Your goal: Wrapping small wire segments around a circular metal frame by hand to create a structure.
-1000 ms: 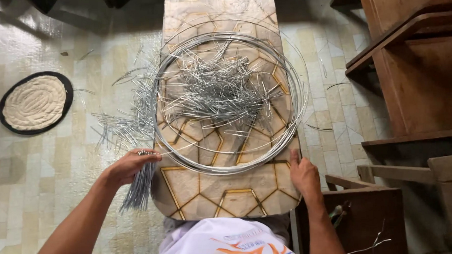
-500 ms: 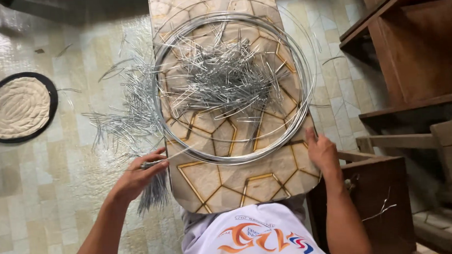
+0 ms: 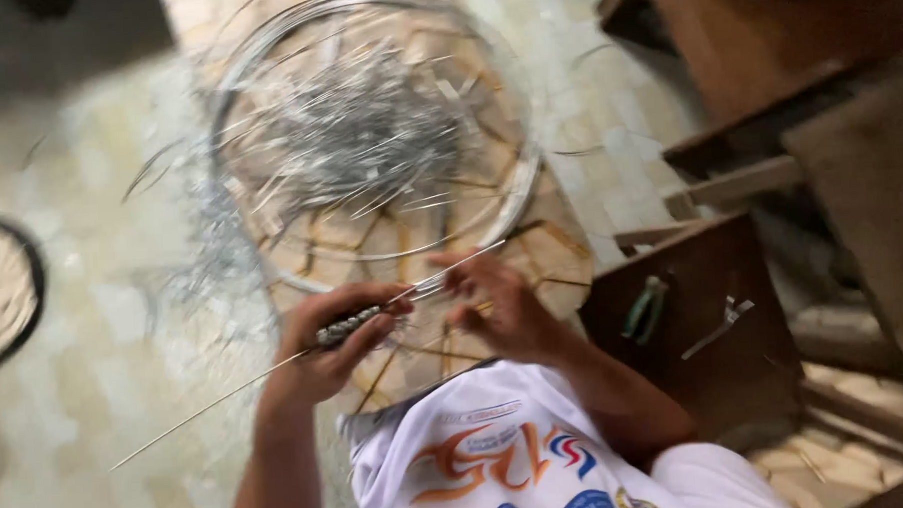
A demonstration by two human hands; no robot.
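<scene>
- Here the left hand (image 3: 326, 338) is closed around a thin, straight metal rod (image 3: 305, 354), and a short coil-wrapped section of the rod shows just past the knuckles.
- The rod runs on a slant, its lower end reaching out over the pale tiled floor (image 3: 96, 377) to the person's left, its upper end rising toward the right hand (image 3: 498, 302).
- The right hand sits just beside the left, fingers curled at the rod's upper end; the picture is blurred, so it seems to pinch the rod, though the grip itself cannot be made out for sure.
- Both hands hover over the near edge of a patterned wooden board (image 3: 532, 261).
- Farther up the board lie large wire hoops (image 3: 515, 197) with a loose heap of cut wire pieces (image 3: 367, 137) inside them.
- To the right, a dark wooden stool (image 3: 704, 315) carries green-handled pliers (image 3: 641, 307) and a small metal piece (image 3: 719, 325).
- A round dark-rimmed mat (image 3: 2, 290) lies at the left edge.
</scene>
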